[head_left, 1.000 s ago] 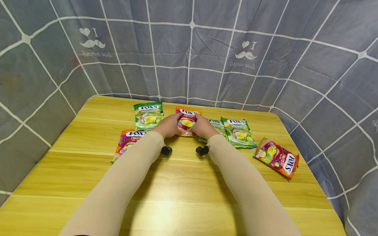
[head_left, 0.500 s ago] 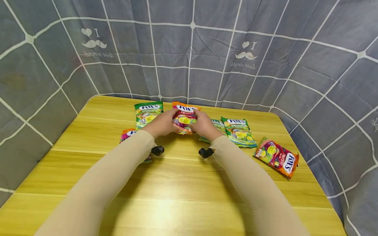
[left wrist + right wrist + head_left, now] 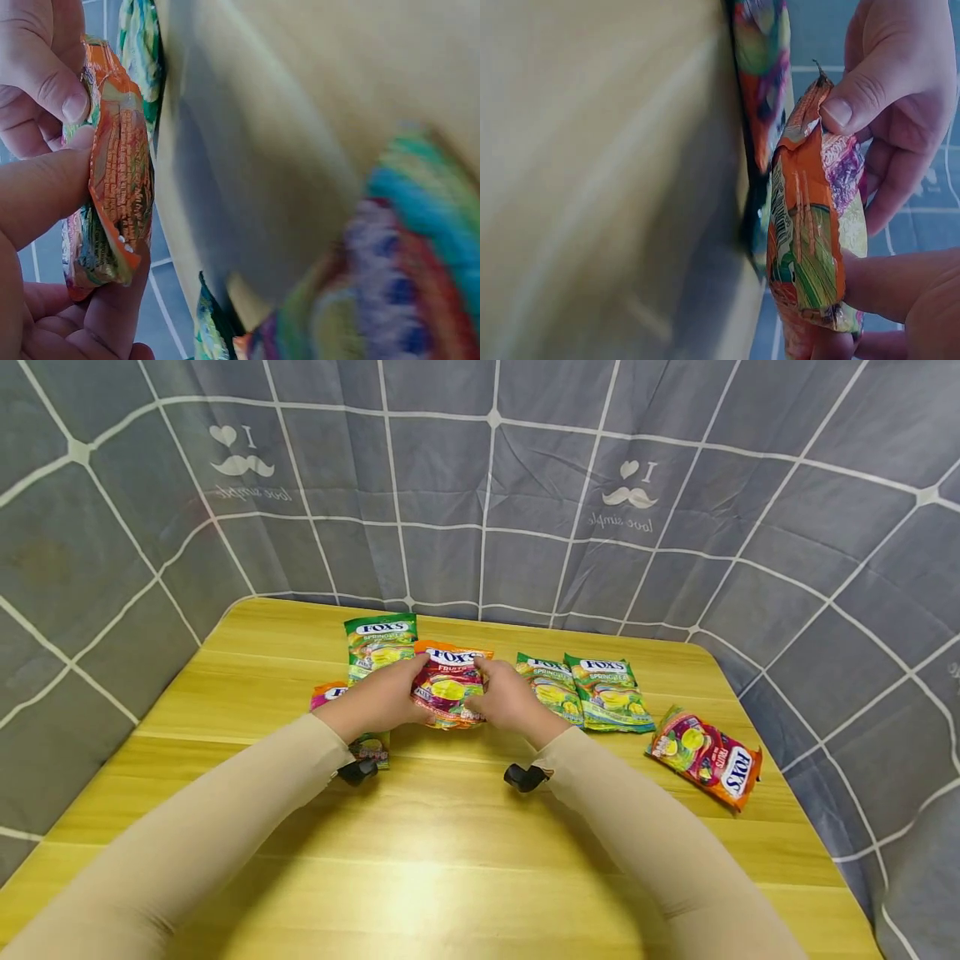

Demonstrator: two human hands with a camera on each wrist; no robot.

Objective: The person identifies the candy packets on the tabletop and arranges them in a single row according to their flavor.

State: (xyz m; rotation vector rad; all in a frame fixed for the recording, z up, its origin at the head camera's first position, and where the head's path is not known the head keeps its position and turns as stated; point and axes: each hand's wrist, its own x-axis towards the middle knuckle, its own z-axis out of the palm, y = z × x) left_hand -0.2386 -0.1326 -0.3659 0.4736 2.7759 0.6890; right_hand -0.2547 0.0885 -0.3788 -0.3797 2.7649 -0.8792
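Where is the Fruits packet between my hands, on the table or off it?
Off it: in the left wrist view, curtain shows between the packet and the table.

Wide lane up front: bare surface [image 3: 420, 835] btwn L sleeve [image 3: 217, 822] and R sleeve [image 3: 648, 835]. Ahead, blocked: held pack [image 3: 450, 687] plugs the space btwn L grip [image 3: 382, 697] and R grip [image 3: 513, 700]. Strip opens behind it, curtain [image 3: 525, 468] walling off the back. L side, back-L green pack [image 3: 381, 643] crowds in; R side, paired green packs [image 3: 611, 697] obstruct, then far-R red pack [image 3: 703, 758]. Nearer than that, room to pass.
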